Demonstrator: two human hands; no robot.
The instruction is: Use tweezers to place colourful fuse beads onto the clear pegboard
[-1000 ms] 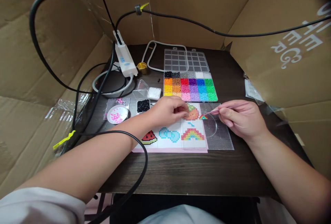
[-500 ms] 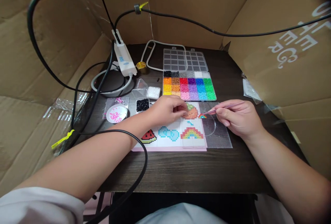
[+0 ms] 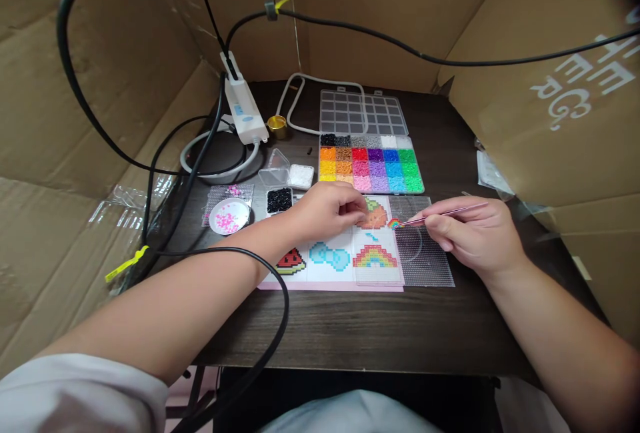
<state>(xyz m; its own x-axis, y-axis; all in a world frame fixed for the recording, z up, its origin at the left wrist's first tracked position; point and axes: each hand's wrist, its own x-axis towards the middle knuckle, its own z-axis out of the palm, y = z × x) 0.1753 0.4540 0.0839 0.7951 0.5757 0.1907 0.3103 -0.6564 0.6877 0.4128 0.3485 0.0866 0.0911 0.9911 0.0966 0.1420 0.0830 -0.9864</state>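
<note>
My right hand [image 3: 467, 229] pinches slim pinkish metal tweezers [image 3: 450, 211]. Their tips touch or hover at the right side of a tiny rainbow bead piece [image 3: 395, 223], near the left edge of a clear pegboard [image 3: 433, 266]. Curled fingers of my left hand [image 3: 335, 209] rest over a pattern sheet [image 3: 333, 276], beside an orange fruit picture [image 3: 373, 216]; whether they pinch anything is hidden. On the sheet are a rainbow picture [image 3: 375, 257], a blue bow [image 3: 330, 257] and a watermelon slice [image 3: 291, 261]. Several small blue beads [image 3: 371, 237] lie above the rainbow picture.
Behind the sheet stands an open bead box [image 3: 373, 163] with many colours. To the left are a black-bead case [image 3: 279, 201], a white-bead case [image 3: 301, 177] and a dish [image 3: 230, 217] of pink beads. A black cable [image 3: 285, 306] loops over my left forearm; cardboard walls surround the table.
The whole view has shifted slightly right. The tweezers' tips have moved a little to the right against the rainbow bead piece. My left hand stays in place on the sheet.
</note>
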